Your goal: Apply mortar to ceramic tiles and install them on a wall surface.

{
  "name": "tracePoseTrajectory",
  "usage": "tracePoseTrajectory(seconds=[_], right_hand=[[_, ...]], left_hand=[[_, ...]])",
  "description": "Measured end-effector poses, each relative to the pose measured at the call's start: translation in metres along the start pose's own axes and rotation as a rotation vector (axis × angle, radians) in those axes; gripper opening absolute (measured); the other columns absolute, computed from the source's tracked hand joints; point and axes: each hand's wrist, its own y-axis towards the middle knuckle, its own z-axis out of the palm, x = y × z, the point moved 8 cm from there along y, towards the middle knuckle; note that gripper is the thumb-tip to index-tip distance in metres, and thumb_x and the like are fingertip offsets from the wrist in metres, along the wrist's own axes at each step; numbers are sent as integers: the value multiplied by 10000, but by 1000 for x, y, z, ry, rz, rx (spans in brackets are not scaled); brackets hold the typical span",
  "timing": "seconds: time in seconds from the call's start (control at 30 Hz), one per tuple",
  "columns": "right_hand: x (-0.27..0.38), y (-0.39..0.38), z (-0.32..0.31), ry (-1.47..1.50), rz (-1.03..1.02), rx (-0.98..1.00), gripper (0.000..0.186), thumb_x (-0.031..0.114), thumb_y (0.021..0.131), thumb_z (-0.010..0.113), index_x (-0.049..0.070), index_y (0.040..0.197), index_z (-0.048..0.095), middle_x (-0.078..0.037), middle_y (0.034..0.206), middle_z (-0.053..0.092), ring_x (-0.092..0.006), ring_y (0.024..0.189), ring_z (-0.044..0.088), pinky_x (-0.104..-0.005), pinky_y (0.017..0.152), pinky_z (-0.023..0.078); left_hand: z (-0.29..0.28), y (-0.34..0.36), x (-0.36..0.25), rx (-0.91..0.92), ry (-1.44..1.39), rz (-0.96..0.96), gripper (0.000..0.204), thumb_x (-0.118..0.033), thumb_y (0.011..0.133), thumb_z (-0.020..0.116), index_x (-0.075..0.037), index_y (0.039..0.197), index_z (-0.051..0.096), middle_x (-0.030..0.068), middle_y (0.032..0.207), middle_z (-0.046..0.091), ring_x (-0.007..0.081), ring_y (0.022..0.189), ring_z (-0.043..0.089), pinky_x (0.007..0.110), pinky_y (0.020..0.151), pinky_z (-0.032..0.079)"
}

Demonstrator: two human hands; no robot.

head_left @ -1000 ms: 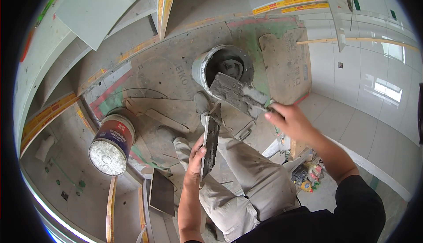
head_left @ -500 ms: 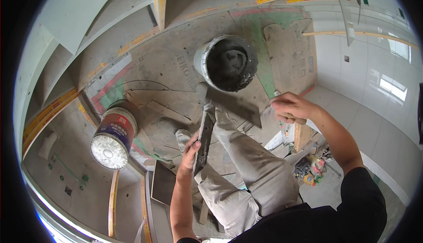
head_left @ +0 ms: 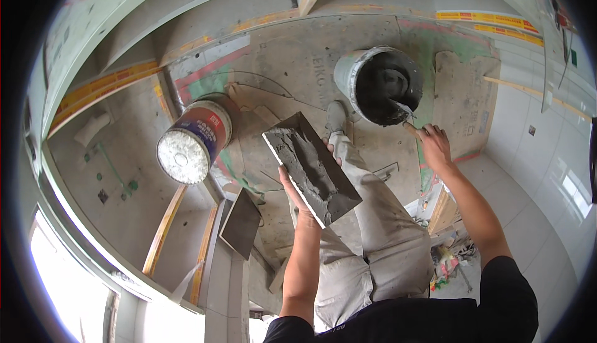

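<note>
My left hand [head_left: 300, 189] is wrapped round a rectangular tile [head_left: 343, 195] from beneath, its thumb along one long edge and fingertips over the other. The tile lies tilted above my knees, its upper face coated with dark grey, ridged mortar [head_left: 306, 159]. Closed round the wooden handle of a trowel [head_left: 410, 128], my right hand [head_left: 435, 146] is at the near right rim of a bucket [head_left: 347, 82]. The trowel's metal blade reaches over that rim into the grey mortar inside, and part of it is hard to make out.
A dark blue and red pail [head_left: 198, 133] with a whitish, crusted end stands at left. Nearer, a dark tile [head_left: 241, 223] leans on a low ledge. Wooden strips [head_left: 164, 231] edge the recesses at left. Rubbish [head_left: 445, 265] lies by my right leg, below a white tiled wall [head_left: 528, 150].
The tile has turned from nearly edge-on to show its mortar-covered face. My right hand has brought the trowel to the bucket. The whole view has shifted, with the bucket now farther right.
</note>
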Motion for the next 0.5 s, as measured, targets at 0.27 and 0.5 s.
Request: tracePoseTrajectory(seconds=[0.27,0.5], right_hand=[[103,-70,-21,665,-30,265,391,335,996,846,37,1240,778,-178,1045,819,-376,971,796,-466,842,627],[322,-135,-146,1147,-403,456,895,347,931,971,84,1679,556,-111,1565,705,-258,1362,729,-447,1099,609]], left_hand=[[0,-59,-54,-46,-174,341,900,-818,1029,544,-124,1601,589,160,1469,709,365,1342,692,609,1223,540],[66,-208,-92,119,-378,630,664,-627,1082,688,-152,1546,663,151,1458,726,379,1424,650,676,1293,439]])
